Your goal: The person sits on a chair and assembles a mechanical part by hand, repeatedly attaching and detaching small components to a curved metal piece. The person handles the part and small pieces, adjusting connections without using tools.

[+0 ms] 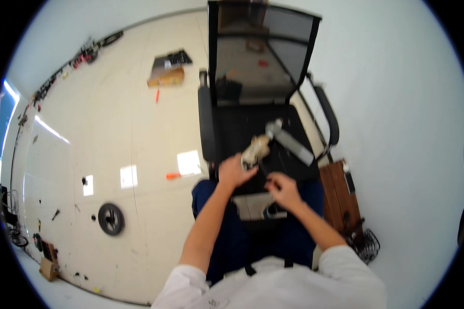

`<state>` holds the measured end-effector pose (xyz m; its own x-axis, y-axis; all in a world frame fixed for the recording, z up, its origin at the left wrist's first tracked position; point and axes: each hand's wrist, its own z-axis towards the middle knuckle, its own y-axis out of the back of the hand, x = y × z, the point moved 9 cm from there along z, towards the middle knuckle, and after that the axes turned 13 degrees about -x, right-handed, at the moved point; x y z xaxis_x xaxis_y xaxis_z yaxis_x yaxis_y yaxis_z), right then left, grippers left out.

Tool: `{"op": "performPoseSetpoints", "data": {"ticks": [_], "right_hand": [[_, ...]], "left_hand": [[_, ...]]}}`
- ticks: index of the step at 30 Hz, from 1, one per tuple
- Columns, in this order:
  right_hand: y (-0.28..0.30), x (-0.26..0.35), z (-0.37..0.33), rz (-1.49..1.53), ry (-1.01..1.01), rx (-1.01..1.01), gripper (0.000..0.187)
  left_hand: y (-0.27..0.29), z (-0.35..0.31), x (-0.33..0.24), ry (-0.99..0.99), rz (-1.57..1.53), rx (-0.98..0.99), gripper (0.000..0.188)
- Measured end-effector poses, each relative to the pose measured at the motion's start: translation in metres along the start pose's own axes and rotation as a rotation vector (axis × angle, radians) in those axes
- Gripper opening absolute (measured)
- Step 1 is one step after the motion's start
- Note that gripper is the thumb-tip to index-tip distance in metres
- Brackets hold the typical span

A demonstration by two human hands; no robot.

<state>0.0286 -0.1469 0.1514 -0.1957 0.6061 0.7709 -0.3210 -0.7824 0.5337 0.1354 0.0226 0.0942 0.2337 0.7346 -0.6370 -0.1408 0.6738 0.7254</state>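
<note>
Head view: a tan-wrapped piece (pixel 257 148) is held above the front of a black chair seat (pixel 237 121), its lower end gripped by the left hand (pixel 234 172) — the fingers are curled closed around it. At its upper end a grey metal bar (pixel 294 147) is met, slanted down toward the right over the seat; whether the two are joined cannot be told.

Just beside, the right hand (pixel 283 189) is held low at the seat's front edge, thumb and forefinger brought nearly together — whether anything is pinched there cannot be told through the blur.

The seat is backed by a dark mesh backrest (pixel 263 67). On the pale floor (pixel 113 129) to the left, an orange-handled tool (pixel 173 175) and a black-tyred wheel (pixel 111 219) are seen, well apart. A brown wooden box (pixel 340 195) is placed to the chair's right.
</note>
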Motion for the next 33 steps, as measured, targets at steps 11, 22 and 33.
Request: {"op": "performPoseSetpoints", "data": {"ticks": [11,22,33], "right_hand": [[-0.054,-0.14,0.127,0.401,-0.712,-0.002,0.031],[-0.13,0.053,0.085,-0.128,0.37,0.343,0.021],[-0.011,0.016,0.005,-0.041,0.218,0.162,0.023]], "left_hand": [[-0.002,-0.007,-0.003,0.027,-0.034,-0.025,0.061],[-0.027,-0.011,0.02,-0.055,0.177,0.079,0.054],[-0.004,-0.005,0.005,0.036,0.03,0.067,0.069]]}}
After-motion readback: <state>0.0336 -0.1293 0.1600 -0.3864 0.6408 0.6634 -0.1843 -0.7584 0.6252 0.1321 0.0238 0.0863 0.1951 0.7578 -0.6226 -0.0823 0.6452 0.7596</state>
